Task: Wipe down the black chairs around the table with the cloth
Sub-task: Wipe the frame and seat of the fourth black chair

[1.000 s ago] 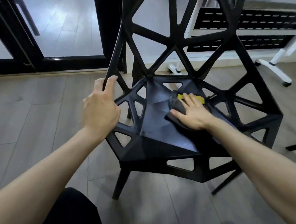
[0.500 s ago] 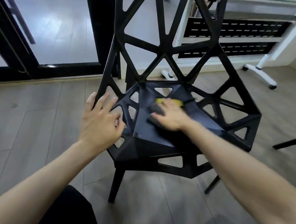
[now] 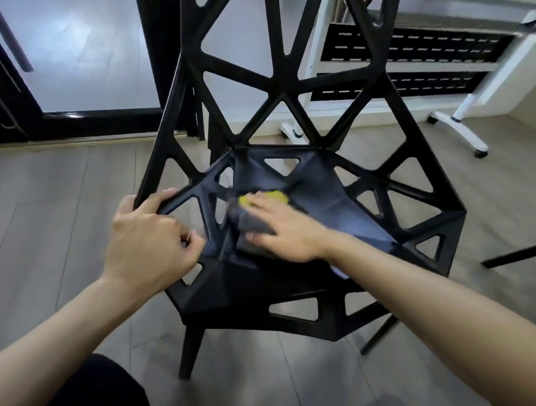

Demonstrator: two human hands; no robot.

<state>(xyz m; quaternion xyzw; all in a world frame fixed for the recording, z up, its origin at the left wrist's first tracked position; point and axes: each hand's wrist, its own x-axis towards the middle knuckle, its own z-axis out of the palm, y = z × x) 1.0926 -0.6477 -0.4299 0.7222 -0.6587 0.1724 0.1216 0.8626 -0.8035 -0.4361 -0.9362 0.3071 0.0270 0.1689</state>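
A black chair (image 3: 320,193) with a frame of open triangles faces me, its tall back rising to the top of the view. My right hand (image 3: 285,229) lies flat on a dark grey cloth with a yellow edge (image 3: 252,225), pressing it onto the left part of the seat. My left hand (image 3: 149,242) grips the chair's left side bar, fingers curled around it. The cloth is blurred and mostly covered by my hand.
Grey wood-plank floor surrounds the chair. A dark-framed glass door (image 3: 78,50) stands at the back left. A white table frame on castors (image 3: 459,126) with black slotted panels stands at the back right. A thin black leg (image 3: 517,254) juts in from the right edge.
My right hand has slid the cloth leftward across the seat. My left hand let go of the side bar, opened briefly, then gripped the bar again lower down.
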